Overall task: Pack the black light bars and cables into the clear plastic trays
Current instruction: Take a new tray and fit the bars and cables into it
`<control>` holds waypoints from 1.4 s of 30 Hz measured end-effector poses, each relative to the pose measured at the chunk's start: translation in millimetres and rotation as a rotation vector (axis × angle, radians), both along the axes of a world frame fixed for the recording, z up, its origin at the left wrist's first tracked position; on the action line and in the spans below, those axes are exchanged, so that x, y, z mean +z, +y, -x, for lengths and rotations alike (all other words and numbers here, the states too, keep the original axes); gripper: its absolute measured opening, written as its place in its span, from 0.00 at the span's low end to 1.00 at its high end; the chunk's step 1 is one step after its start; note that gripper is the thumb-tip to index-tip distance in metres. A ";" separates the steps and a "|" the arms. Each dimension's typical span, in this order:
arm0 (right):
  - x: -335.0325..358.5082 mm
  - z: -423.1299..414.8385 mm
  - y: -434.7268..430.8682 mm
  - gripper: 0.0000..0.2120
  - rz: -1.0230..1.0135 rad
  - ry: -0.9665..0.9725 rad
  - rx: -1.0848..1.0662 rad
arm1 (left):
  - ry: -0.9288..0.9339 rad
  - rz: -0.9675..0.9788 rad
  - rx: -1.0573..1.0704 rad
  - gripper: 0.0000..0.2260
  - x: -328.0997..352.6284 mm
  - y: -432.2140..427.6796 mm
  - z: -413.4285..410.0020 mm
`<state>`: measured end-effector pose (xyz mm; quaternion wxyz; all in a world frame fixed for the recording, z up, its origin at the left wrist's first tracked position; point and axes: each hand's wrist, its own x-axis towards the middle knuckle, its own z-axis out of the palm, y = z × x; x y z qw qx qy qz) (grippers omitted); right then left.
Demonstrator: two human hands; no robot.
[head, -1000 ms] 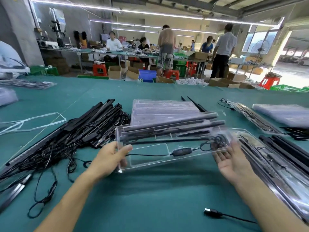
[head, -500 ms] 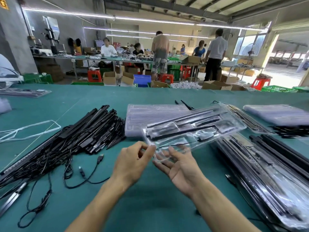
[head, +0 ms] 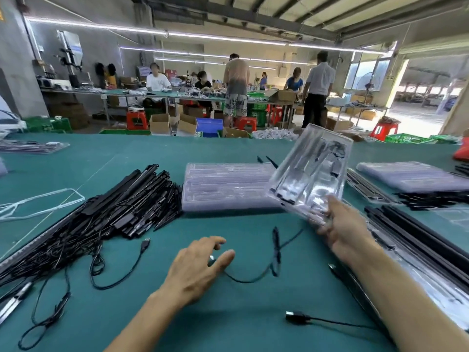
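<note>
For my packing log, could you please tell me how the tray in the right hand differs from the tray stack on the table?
The held tray is tilted up off the table; the stack lies flat. The held tray carries black parts; the stack looks empty. Both are clear plastic.

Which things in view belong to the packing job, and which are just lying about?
Job: filled clear tray, held by right hand; stack of empty trays; pile of black light bars; loose cable.
Lying about: white strap loop; cardboard boxes; red stools.
</note>
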<state>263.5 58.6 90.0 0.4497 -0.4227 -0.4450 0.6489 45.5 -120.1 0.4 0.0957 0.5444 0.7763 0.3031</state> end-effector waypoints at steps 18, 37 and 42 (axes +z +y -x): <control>-25.7 -28.4 -70.1 0.12 -0.853 -0.687 -0.074 | -1.159 -0.250 0.060 0.14 9.6 59.4 -76.5; -70.9 -14.2 -91.0 0.08 0.113 0.409 -0.273 | -0.899 -0.171 0.096 0.12 19.8 60.8 -75.8; -69.8 -31.5 -83.9 0.07 0.146 0.421 -0.427 | -0.624 -0.220 0.406 0.06 -13.4 31.0 -18.8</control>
